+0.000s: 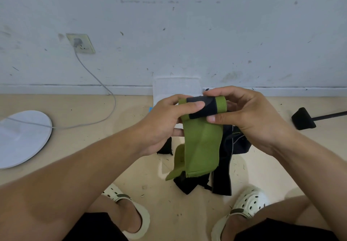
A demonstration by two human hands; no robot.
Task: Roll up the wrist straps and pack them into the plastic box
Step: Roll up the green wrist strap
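Scuffed white wall (pixel 187 24), beige floor (pixel 93 161). Rolling step under way: left hand (pixel 165 122) and right hand (pixel 249 116) pinching started roll of green wrist strap (pixel 201 139), tail hanging. Black straps (pixel 221 182) on floor beneath. Plastic box (pixel 176 88) behind hands, by wall. Next, probably: keep winding tight, edges aligned.

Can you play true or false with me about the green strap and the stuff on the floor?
1. Both hands hold the green strap. True: the left hand and right hand grip its rolled top.
2. The strap is fully rolled. False: a long tail hangs loose.
3. Black straps lie on the floor. True.
4. The white cord is unplugged. False: it is plugged into the wall socket.
5. The person is barefoot. False: they wear white clogs.
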